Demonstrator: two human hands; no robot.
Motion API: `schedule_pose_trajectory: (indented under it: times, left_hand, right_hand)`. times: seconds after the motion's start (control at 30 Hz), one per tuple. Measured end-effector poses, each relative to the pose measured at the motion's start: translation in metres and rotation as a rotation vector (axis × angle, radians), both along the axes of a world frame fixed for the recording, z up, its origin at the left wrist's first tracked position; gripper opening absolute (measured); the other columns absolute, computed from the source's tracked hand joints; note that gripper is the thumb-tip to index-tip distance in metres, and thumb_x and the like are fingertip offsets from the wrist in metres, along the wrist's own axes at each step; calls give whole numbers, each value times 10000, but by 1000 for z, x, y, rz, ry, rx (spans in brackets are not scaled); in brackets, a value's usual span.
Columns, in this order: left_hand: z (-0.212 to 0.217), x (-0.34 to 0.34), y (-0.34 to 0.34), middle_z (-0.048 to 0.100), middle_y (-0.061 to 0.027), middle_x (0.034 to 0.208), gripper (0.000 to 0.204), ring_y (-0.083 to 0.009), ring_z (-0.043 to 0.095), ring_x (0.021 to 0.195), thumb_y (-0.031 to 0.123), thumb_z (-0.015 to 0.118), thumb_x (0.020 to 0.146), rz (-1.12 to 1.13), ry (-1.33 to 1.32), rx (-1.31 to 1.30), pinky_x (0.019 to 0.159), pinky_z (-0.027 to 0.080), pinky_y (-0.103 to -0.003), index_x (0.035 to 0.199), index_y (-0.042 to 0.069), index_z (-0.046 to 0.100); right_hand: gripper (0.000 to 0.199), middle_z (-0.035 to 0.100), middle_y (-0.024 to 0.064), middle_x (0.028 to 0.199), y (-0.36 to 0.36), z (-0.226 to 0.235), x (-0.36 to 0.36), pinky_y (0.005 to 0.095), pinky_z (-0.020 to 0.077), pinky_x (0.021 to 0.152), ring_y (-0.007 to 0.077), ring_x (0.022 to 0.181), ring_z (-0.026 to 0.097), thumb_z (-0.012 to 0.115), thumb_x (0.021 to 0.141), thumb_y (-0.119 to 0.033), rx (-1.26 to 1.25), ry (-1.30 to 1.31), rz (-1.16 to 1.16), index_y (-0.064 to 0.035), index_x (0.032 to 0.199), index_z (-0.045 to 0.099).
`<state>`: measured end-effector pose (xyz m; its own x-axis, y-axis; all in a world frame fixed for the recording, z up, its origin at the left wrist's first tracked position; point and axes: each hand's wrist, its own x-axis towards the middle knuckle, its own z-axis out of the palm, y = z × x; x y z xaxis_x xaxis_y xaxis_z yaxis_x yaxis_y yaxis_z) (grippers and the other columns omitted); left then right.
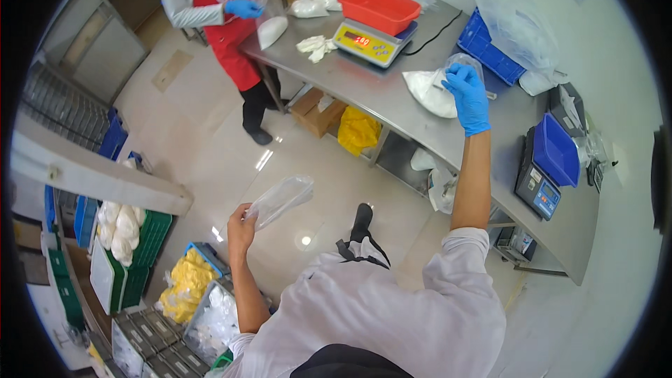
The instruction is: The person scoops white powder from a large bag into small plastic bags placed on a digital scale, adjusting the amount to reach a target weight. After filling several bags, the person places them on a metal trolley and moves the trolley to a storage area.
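My left hand (241,227), bare, is closed on the end of a clear plastic bag (283,199) that looks flat, held out over the floor. My right hand (467,94), in a blue glove, is above the steel table with its fingers drawn together. Just beside those fingers lies a clear bag of white powder (428,92), its opening toward the hand. A thin pale edge shows at the fingertips; what they grip is too small to tell.
A yellow-and-grey scale (371,40) bears a red tray (380,8) on the steel table (420,136). Right of my arm stands another scale (537,192) with a blue tray (556,150). Across, a co-worker in a red apron (224,24) holds a powder bag (271,28). Crates (150,238) stand lower left.
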<state>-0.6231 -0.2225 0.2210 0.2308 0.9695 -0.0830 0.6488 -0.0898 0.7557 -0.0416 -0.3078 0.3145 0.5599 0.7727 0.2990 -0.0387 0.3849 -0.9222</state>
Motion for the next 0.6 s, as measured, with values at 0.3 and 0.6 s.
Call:
schedule_pose_trajectory:
  times: [0.3, 0.6]
  left_hand:
    - [26, 169, 72, 603, -96, 746, 262, -186, 554, 699, 116, 622, 806, -53, 22, -33, 670, 457, -316, 1048, 25, 661]
    - [18, 242, 135, 674, -202, 942, 343, -351, 645, 913, 145, 638, 792, -80, 45, 89, 818, 491, -426, 1122, 52, 633]
  right_hand:
    - [95, 551, 54, 1317, 30, 16, 104, 515, 234, 1018, 285, 1249, 437, 652, 675, -112, -381, -1273, -1071, -115, 597, 597]
    - [100, 548, 113, 1312, 60, 17, 122, 402, 390, 927, 237, 1061, 524, 553, 757, 43, -246, -896, -735, -57, 749, 556]
